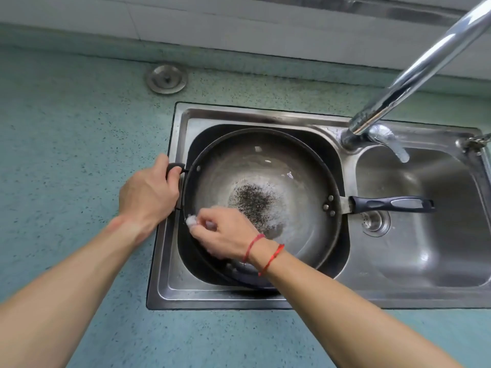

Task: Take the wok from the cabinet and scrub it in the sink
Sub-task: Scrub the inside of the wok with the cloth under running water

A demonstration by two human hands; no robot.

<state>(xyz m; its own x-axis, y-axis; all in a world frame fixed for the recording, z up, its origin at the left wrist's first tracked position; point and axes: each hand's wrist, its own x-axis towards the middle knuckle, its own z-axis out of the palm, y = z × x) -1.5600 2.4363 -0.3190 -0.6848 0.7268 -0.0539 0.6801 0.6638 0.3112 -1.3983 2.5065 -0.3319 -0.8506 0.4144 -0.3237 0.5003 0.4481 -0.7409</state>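
While the left hand (148, 192) grips the small loop handle (175, 168) at the wok's nine o'clock, the wok (265, 160) lies in the left basin of a double steel sink (239, 112) and fills almost the whole basin. The hand's fingers (174, 181) curl around that handle, and the back of the hand faces up over the sink's left rim.

The wok's long black handle (390, 204) points to three o'clock. It reaches across the divider and over the right basin (438, 256), whose drain strainer (374, 221) shows at the handle's six o'clock. Inside, the wok is grey and wet-looking, with a dark speckled patch (252, 203) around its middle.

The right hand (225, 232) is inside the wok at about seven o'clock, near the rim. Its fingers are bunched and pinch a small pale scrubber (191, 221) against the wok's inner wall. What the scrubber is made of I cannot tell. Two red strings (252, 247) circle the right wrist.

A chrome faucet (414, 75) stands on the sink's back ledge at the wok's two o'clock, and its pipe rises out of the upper right corner. The sink is set into a speckled blue-green counter (66, 128). A round metal cap (166, 79) lies on it at the wok's eleven o'clock, apart from the sink.
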